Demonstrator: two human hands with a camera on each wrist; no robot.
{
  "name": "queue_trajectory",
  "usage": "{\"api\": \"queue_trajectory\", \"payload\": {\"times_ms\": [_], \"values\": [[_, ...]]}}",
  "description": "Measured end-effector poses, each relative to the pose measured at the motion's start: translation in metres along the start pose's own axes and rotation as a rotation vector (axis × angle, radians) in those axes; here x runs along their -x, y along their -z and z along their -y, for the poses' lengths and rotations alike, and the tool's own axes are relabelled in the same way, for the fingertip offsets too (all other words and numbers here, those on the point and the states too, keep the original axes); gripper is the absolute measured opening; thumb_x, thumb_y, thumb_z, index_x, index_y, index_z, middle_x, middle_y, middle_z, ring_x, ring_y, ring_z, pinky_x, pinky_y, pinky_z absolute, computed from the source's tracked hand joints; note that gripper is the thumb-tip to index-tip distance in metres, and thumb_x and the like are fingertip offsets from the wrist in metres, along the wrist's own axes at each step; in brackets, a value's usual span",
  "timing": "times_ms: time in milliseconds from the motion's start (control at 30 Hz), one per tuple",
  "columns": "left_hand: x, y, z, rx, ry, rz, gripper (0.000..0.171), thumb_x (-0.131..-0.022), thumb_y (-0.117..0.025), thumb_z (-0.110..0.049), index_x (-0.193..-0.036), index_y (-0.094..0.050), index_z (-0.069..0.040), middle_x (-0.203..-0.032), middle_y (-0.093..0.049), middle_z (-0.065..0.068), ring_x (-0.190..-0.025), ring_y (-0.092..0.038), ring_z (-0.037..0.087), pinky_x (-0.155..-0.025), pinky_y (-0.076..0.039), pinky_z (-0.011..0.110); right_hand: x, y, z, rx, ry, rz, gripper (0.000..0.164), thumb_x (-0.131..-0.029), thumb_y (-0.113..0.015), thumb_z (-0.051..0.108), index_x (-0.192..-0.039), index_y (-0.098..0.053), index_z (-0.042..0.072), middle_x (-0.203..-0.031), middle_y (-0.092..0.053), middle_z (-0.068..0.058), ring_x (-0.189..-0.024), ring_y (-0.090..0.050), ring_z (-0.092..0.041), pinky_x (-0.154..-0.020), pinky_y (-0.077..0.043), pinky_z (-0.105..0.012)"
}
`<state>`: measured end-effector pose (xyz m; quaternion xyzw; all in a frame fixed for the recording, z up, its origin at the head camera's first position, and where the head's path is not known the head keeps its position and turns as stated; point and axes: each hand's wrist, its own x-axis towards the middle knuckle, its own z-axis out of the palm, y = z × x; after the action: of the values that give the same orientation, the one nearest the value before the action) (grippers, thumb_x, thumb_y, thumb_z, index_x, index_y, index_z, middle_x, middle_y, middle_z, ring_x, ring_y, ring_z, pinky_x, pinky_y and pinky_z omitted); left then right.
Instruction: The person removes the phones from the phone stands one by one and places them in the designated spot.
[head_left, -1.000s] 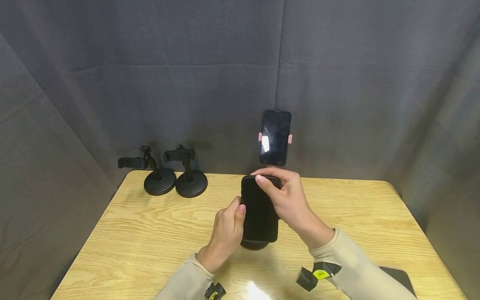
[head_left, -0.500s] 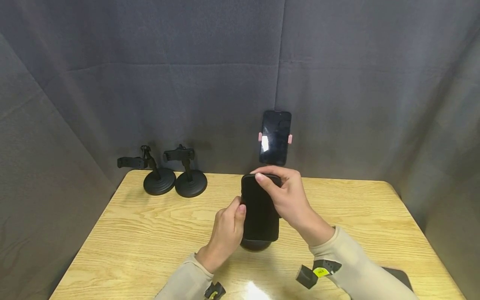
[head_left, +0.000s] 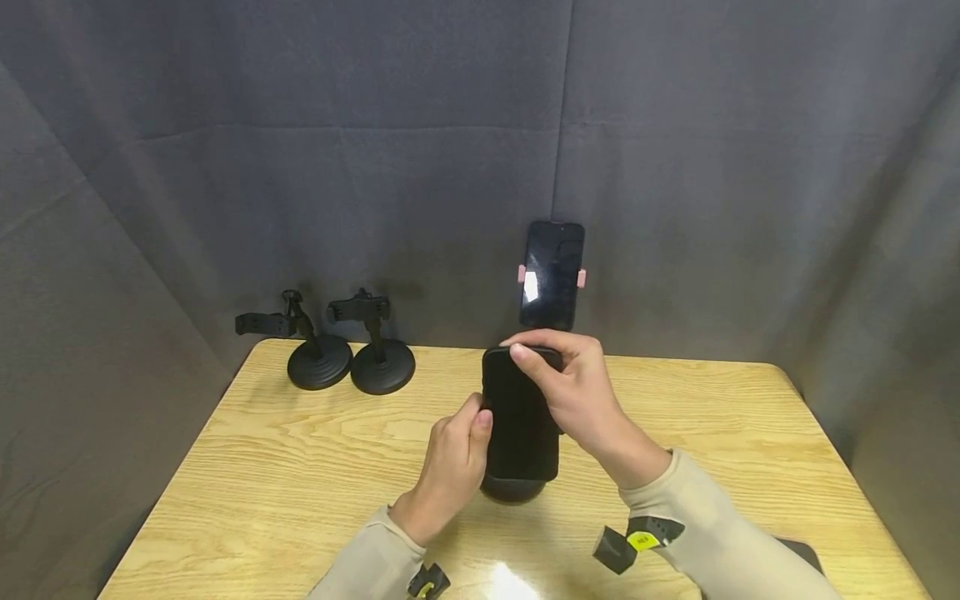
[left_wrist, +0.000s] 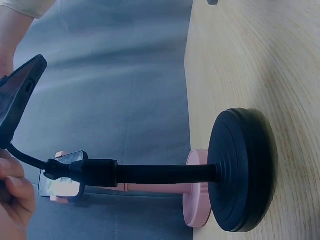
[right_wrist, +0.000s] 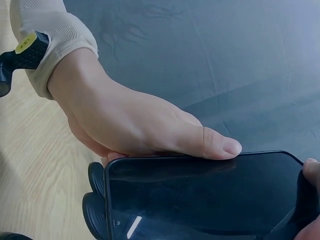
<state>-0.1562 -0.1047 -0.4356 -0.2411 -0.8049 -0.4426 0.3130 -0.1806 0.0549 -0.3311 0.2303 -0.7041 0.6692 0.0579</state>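
A black smartphone (head_left: pixel 522 429) stands upright over a black phone stand, whose round base (left_wrist: pixel 242 170) is on the table and whose post (left_wrist: pixel 165 174) rises toward the phone's back. My left hand (head_left: pixel 444 467) grips the phone's left side, thumb on its front edge. The right hand (head_left: pixel 581 396) pinches the top right part, thumb on the front and fingers behind. In the right wrist view, that thumb lies over the edge of the dark screen (right_wrist: pixel 200 195). The clamp behind the phone is mostly hidden in these views.
A second phone (head_left: pixel 551 275) sits in a pink stand (left_wrist: pixel 196 187) behind. Two black phone stands, one with a left base (head_left: pixel 319 363) and one with a right base (head_left: pixel 382 367), stand at the back left. A dark flat object (head_left: pixel 804 552) lies partly under the right sleeve. Grey curtains (head_left: pixel 300 183) enclose the table.
The held phone's lower end has shifted very slightly up and right, and the right hand has risen a touch. Both hands keep their hold.
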Motion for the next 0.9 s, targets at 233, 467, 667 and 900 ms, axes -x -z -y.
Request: {"api": "queue_trajectory", "payload": {"times_ms": [233, 467, 667, 900], "values": [[0.001, -0.002, 0.001, -0.002, -0.013, -0.014, 0.057, -0.111, -0.022, -0.045, -0.085, -0.053, -0.004, -0.058, -0.039, -0.002, -0.055, -0.033, 0.003, -0.048, -0.025, 0.011, -0.002, 0.002, 0.004, 0.013, 0.003, 0.018, 0.018, -0.097, -0.064, 0.003, -0.106, -0.07, -0.012, -0.088, -0.073, 0.015, -0.075, -0.073, -0.008, -0.068, -0.062, -0.029], [0.003, -0.003, 0.002, 0.003, -0.018, -0.005, 0.057, -0.111, -0.022, -0.045, -0.084, -0.053, -0.004, -0.058, -0.038, -0.002, -0.055, -0.033, 0.002, -0.048, -0.025, 0.011, -0.005, 0.004, 0.008, 0.014, 0.011, 0.009, 0.016, -0.097, -0.064, -0.001, -0.105, -0.07, -0.013, -0.086, -0.073, 0.014, -0.073, -0.072, -0.007, -0.068, -0.062, -0.029], [0.005, -0.003, 0.0, 0.011, -0.02, 0.012, 0.057, -0.111, -0.022, -0.044, -0.084, -0.053, -0.005, -0.058, -0.035, -0.004, -0.055, -0.029, 0.0, -0.048, -0.022, 0.009, -0.006, 0.006, 0.012, 0.03, 0.005, -0.007, 0.017, -0.097, -0.064, 0.0, -0.106, -0.07, -0.012, -0.086, -0.073, 0.016, -0.074, -0.072, -0.007, -0.07, -0.062, -0.029], [0.009, -0.005, -0.004, 0.014, -0.007, 0.037, 0.054, -0.111, -0.024, -0.041, -0.086, -0.054, -0.004, -0.06, -0.038, -0.004, -0.056, -0.032, 0.0, -0.049, -0.024, 0.009, -0.003, 0.01, 0.015, 0.046, -0.034, 0.019, 0.017, -0.097, -0.064, 0.001, -0.109, -0.07, -0.01, -0.087, -0.072, 0.014, -0.073, -0.073, -0.01, -0.069, -0.063, -0.032]]}}
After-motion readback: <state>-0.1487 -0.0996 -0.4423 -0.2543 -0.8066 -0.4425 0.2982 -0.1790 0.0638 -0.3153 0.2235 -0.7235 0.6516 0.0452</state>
